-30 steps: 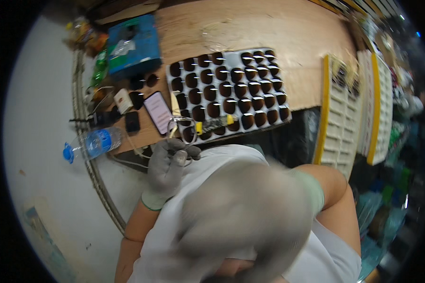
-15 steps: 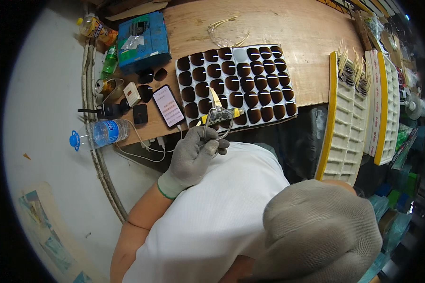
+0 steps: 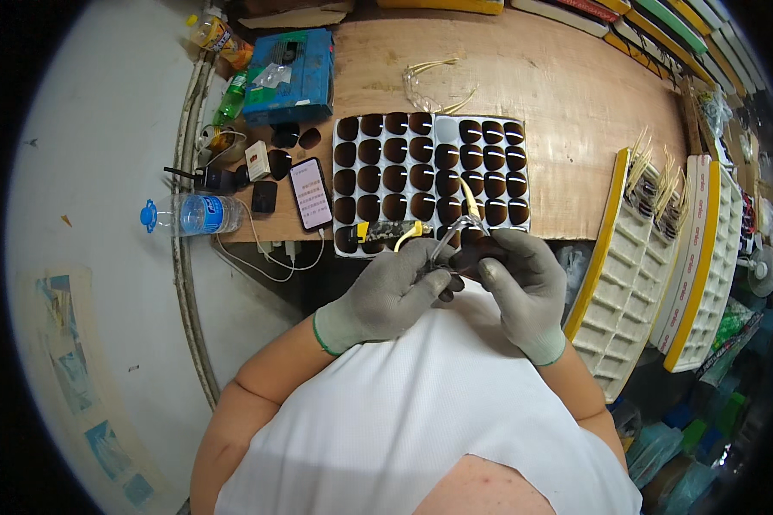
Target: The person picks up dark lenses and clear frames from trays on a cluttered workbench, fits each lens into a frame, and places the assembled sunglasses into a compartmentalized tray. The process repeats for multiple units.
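My left hand (image 3: 397,287), in a grey glove with a green cuff, pinches a clear eyeglass frame (image 3: 442,251) by one side. Its cream temples stick up and away from me over the lens tray. My right hand (image 3: 528,287), gloved alike, meets the frame's other side with thumb and fingers bent around a dark brown lens (image 3: 474,251). Fingers partly hide the lens, so I cannot tell whether it sits in the rim. Just beyond both hands lies a white tray (image 3: 447,131) with rows of brown gradient lenses. A yellow-and-black tool (image 3: 386,230) rests on its near edge.
Left of the tray are a lit phone (image 3: 310,196) on a cable, loose dark lenses (image 3: 279,163), a blue box (image 3: 289,77) and a water bottle (image 3: 202,215). Another clear frame (image 3: 438,90) lies behind. Compartment trays (image 3: 618,275) with cream-templed glasses stand at right.
My right hand has come from close in front of the camera at lower right to the eyeglass frame, bringing a brown lens. My left hand still holds the frame; the view has shifted.
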The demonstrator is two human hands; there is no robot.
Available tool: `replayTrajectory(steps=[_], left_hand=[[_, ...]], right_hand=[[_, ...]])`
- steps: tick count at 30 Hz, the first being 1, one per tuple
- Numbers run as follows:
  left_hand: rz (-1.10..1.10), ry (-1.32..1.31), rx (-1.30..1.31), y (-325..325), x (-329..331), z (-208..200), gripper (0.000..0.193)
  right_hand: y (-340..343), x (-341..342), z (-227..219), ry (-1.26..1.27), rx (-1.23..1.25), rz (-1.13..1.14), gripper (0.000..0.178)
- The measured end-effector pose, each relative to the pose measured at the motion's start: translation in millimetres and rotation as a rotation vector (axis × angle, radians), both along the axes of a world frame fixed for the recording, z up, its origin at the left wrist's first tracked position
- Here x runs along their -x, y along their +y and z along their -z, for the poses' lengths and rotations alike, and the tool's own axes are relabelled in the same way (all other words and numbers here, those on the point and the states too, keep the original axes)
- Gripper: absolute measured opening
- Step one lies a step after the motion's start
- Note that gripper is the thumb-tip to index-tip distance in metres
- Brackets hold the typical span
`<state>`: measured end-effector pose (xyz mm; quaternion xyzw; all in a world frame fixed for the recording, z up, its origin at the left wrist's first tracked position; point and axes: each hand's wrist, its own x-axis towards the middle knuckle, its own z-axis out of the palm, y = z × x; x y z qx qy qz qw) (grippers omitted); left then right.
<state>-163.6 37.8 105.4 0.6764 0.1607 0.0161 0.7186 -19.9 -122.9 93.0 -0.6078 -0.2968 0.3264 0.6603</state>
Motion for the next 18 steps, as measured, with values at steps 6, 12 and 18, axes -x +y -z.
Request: replayTrajectory(steps=[6,12,18], left_hand=[[0.063,0.121,-0.234,6,-1,-27,0.026],[0.08,0.1,-0.082,19,2,-26,0.029],[0.07,0.012,0.245,12,4,-12,0.031]], right_hand=[[6,-26,-22,0.077,0.139,-0.254,0.033],[24,-31,-5,0.309,0.178,-0.259,0.027],[28,-62,-22,0.539,0.225,-0.513,0.033]])
